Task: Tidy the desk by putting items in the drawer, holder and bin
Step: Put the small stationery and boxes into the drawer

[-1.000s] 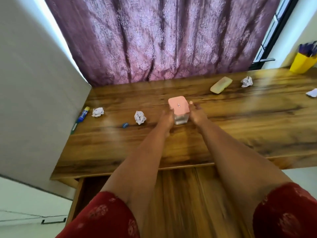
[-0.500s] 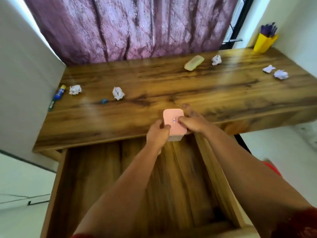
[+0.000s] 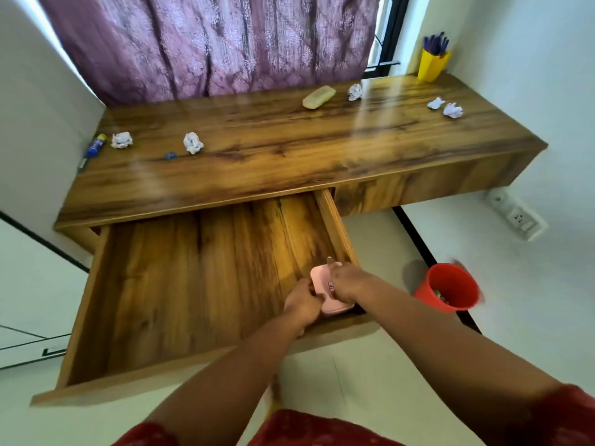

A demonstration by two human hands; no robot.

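Observation:
A small box with a pink lid (image 3: 326, 292) sits low in the front right corner of the open wooden drawer (image 3: 193, 284). My left hand (image 3: 301, 304) grips its left side and my right hand (image 3: 346, 283) grips its right side and top. On the desk top (image 3: 289, 149) lie several crumpled paper balls, such as one (image 3: 193, 143) at the left and one (image 3: 355, 91) at the back, plus a pale yellow case (image 3: 318, 97), a blue glue stick (image 3: 95, 144) and a small blue piece (image 3: 170, 155). A yellow holder (image 3: 433, 66) with pens stands at the back right.
A red bin (image 3: 446, 292) stands on the white floor right of the drawer. A purple curtain (image 3: 209, 43) hangs behind the desk. A white wall closes the left side, and a wall socket (image 3: 518, 218) sits low at the right.
Both hands carried the pink-lidded box off the desk top, toward me and down into the drawer's front right corner. The view has tilted down and now shows the whole drawer and the bin.

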